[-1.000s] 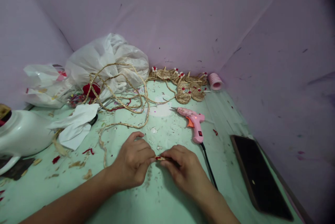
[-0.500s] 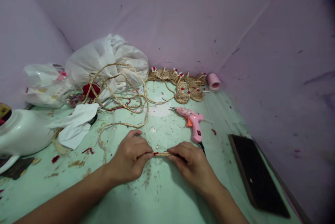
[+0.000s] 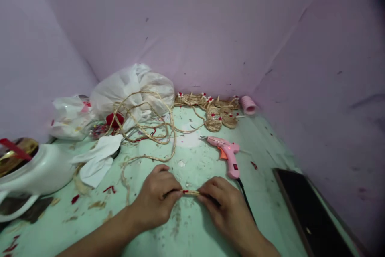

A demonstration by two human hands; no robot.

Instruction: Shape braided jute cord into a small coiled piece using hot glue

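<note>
A short stretch of braided straw cord (image 3: 191, 193), with a bit of red at its left part, runs between my two hands just above the table. My left hand (image 3: 159, 195) pinches its left end between thumb and fingers. At the other end my right hand (image 3: 224, 205) grips it the same way, a little closer to the glue gun. More of the tan cord (image 3: 150, 157) trails from near my left wrist up to a loose tangle. The pink glue gun (image 3: 227, 152) lies beyond my right hand, its nozzle facing left.
Coiled straw pieces with red and white beads (image 3: 214, 118) lie against the wall beside a pink spool (image 3: 248, 105). Plastic bags (image 3: 132, 84), a red yarn ball (image 3: 115, 120) and white paper (image 3: 99, 160) are at left. A white pot (image 3: 57, 168) and a phone (image 3: 313, 213) flank my arms.
The camera view has tilted up, so everything sits lower and slightly to the right. My hands have drawn a little closer together on the cord, showing less of it between them.
</note>
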